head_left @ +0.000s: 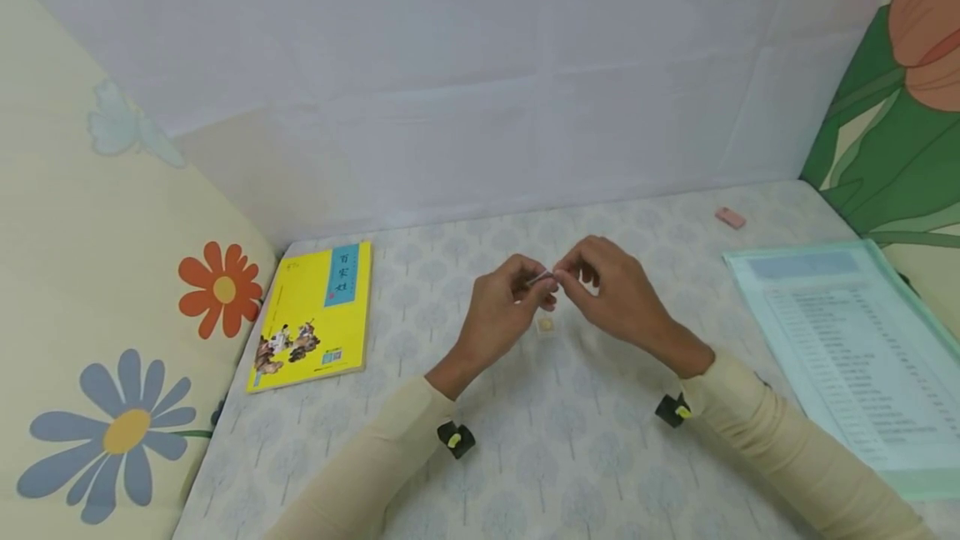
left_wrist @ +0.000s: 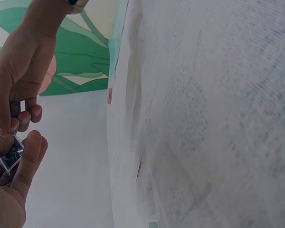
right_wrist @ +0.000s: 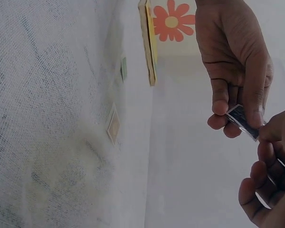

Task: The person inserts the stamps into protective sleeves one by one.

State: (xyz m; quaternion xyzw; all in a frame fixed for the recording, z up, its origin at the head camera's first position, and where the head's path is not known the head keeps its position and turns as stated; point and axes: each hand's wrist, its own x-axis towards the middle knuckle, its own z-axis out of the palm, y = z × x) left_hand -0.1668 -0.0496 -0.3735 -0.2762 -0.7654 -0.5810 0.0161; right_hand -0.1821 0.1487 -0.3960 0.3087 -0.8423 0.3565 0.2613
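Observation:
Above the middle of the table, my two hands meet at a small dark postage stamp with a pale toothed edge. My left hand (head_left: 501, 305) pinches the stamp (right_wrist: 241, 119) between thumb and fingers. From the other side, the thumb and fingertip of my right hand (head_left: 618, 294) pinch its corner. The stamp's face looks glossy in the left wrist view; its picture is too small to make out. Below the hands, a second small stamp-like piece (head_left: 546, 325), pale with a yellowish middle, lies flat on the cloth.
A yellow book (head_left: 311, 315) lies on the left. On the right is a pale green-edged sheet or folder with printed lines (head_left: 847, 340), with a small pink block (head_left: 730, 217) behind it. A small green piece (right_wrist: 123, 69) lies on the cloth (head_left: 525, 473).

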